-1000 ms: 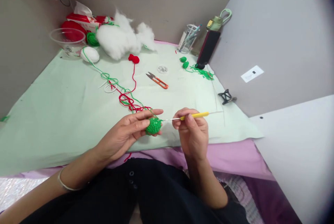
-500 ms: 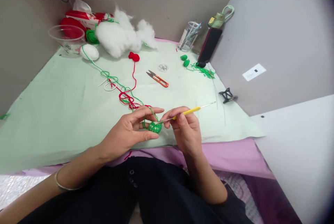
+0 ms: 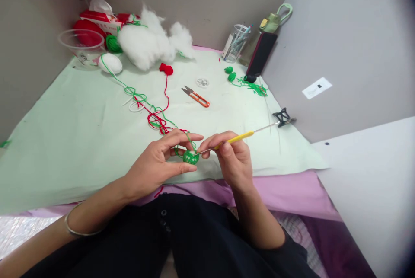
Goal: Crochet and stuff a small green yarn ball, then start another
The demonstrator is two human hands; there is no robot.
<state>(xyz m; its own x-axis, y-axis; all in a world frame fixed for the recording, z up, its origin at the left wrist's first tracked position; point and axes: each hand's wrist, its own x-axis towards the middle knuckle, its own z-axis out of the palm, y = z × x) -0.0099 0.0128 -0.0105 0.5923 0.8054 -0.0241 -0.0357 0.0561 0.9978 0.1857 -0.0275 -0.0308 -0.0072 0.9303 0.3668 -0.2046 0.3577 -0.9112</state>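
Working by the near edge of the table, hands close together. Right hand grips hook pen-style, likely for fine control; left hand pinches ball, seemingly to steady it against the tip.

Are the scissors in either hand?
No, the scissors lie on the cloth, while the left hand holds the green ball and the right hand the yellow hook.

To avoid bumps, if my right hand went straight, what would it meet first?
Likely the green crocheted ball in your left hand; the crochet hook seems to touch it; depth is unclear.
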